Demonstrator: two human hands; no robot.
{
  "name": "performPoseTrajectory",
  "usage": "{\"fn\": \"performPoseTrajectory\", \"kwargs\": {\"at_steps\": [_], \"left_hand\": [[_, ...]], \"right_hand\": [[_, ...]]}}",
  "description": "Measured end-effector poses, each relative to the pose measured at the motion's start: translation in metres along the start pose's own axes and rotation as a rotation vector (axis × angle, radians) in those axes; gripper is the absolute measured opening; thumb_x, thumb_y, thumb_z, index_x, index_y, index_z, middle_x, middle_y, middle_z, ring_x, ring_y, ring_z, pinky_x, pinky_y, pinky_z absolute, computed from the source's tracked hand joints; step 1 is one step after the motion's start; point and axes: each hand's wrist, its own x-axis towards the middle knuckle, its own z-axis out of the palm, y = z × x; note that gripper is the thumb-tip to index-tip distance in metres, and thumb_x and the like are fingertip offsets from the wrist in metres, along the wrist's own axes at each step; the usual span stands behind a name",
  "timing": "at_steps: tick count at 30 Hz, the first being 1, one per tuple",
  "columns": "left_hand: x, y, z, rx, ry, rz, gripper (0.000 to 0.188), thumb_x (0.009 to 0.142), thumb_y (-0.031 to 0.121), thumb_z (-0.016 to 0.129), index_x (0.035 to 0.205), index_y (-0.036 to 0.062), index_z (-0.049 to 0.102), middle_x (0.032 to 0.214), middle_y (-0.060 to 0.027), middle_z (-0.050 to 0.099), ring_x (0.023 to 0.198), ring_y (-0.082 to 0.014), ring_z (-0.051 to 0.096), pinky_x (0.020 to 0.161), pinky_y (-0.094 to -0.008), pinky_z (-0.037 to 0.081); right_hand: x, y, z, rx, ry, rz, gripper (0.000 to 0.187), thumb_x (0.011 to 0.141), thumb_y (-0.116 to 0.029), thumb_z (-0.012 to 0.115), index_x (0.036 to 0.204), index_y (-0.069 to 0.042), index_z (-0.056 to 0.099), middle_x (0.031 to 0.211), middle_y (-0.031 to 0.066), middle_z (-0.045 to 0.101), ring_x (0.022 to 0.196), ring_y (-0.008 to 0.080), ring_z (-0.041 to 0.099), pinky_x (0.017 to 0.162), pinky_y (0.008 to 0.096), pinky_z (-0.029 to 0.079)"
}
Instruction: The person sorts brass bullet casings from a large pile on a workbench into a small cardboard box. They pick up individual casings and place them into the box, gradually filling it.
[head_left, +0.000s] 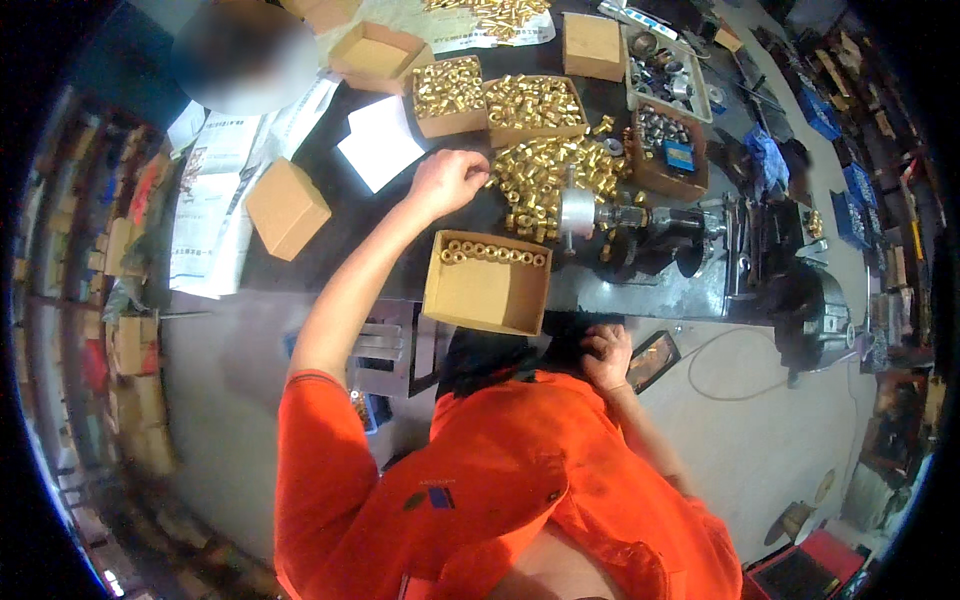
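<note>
Worktop [350, 228] runs under my left fingers [474, 168], far side cut off. Brass pile [540, 175] just right of them, partly hidden behind a metal fixture [577, 213]. Open carton [485, 290] nearer me than those fingers. They're curled, any pinched piece hidden; right fingers [594, 346] bent, can't tell if holding. Brass nuts [497, 254] line the carton's far wall.

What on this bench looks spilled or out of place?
The brass pile lies loose on the bench, which could look spilled, since similar fittings behind it sit in boxes; it may be deliberate. The near box seems to jut past the bench edge.
</note>
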Motion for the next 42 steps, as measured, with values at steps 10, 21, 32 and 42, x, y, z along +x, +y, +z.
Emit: {"fn": "performPoseTrajectory", "kwargs": {"at_steps": [10,21,32,42], "left_hand": [[0.013,-0.006,0.02,0.286,-0.283,0.081,0.023,0.079,0.026,0.07,0.097,0.0121,0.067,0.086,-0.011,0.069,0.085,-0.0312,0.066,0.073,-0.0443,0.051],[-0.011,-0.013,0.008,0.175,-0.214,0.033,0.018,0.078,0.024,0.071,0.086,0.0086,0.067,0.079,-0.0107,0.069,0.078,-0.032,0.066,0.068,-0.0432,0.051],[-0.058,0.007,-0.039,0.151,-0.015,0.121,0.012,0.084,0.018,0.061,0.087,0.0064,0.064,0.085,-0.0117,0.066,0.079,-0.032,0.065,0.068,-0.0434,0.051],[-0.133,0.041,0.002,0.243,0.02,0.349,0.006,0.076,0.011,0.064,0.081,0.0071,0.063,0.08,-0.0074,0.059,0.076,-0.0257,0.06,0.075,-0.0387,0.044]], "right_hand": [[-0.002,0.0,0.0,0.008,0.003,0.006,0.021,0.058,-0.019,0.064,0.077,-0.013,0.069,0.097,0.0002,0.065,0.096,0.0259,0.054,0.08,0.0397,0.041],[0.0,-0.002,-0.001,0.003,0.025,-0.005,0.019,0.058,-0.02,0.064,0.075,-0.013,0.068,0.097,-0.0004,0.065,0.095,0.0261,0.054,0.078,0.0396,0.041],[-0.001,-0.001,-0.001,0.013,0.002,-0.011,0.022,0.057,-0.021,0.064,0.078,-0.014,0.069,0.097,-0.0009,0.065,0.096,0.0257,0.054,0.08,0.0396,0.041],[-0.002,0.001,0.0,0.008,-0.011,0.002,0.022,0.057,-0.021,0.065,0.077,-0.015,0.069,0.099,0.0002,0.064,0.097,0.0272,0.053,0.079,0.0406,0.04]]}}
